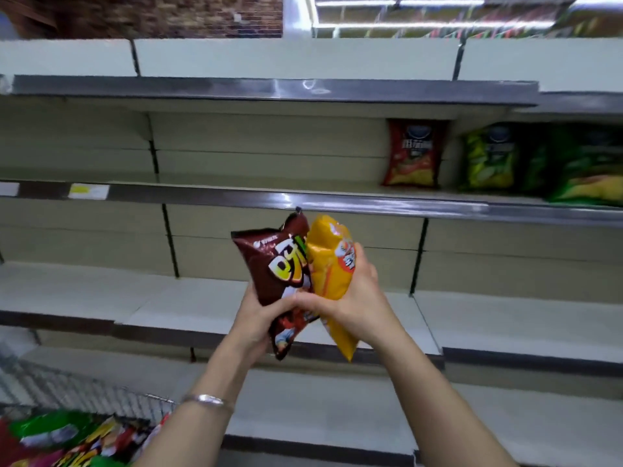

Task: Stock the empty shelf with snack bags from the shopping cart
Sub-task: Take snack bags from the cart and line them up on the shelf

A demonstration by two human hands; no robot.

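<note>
We've got two snack bags up in front of the shelving, both off the cart. Our left hand [258,318] wraps the lower part of the brown chip bag [281,274], fingers curled round its left edge from behind. Our right hand [350,293] grips the yellow snack bag [332,264] at mid-body, fingers over its right side, thumb reaching across onto the brown bag's front. The bags touch and overlap slightly, tops tilted up and left. Judgement: held together like this because we're sorting or splitting the pair before placing, one bag per hand.

Both bags hang in the air in front of the bare cream shelf [202,298], below the shelf rail [236,193] above; neither is set down yet. That shelf looks like the likely target, as it's at hand height and nothing stands on the part we can see.

One level up, at right, a red chip bag [414,153] stands upright facing out, with green chip bags [488,158] just beside it; probably the facing pattern to copy.

The shopping cart [101,399] sits lower left, wire rim visible, with more mixed snack bags [67,439] piled inside, so plenty is left to stock. A silver bracelet [207,399] is on the left wrist.

Frame is motion-blurred at the edges; bag labels are only partly readable.
</note>
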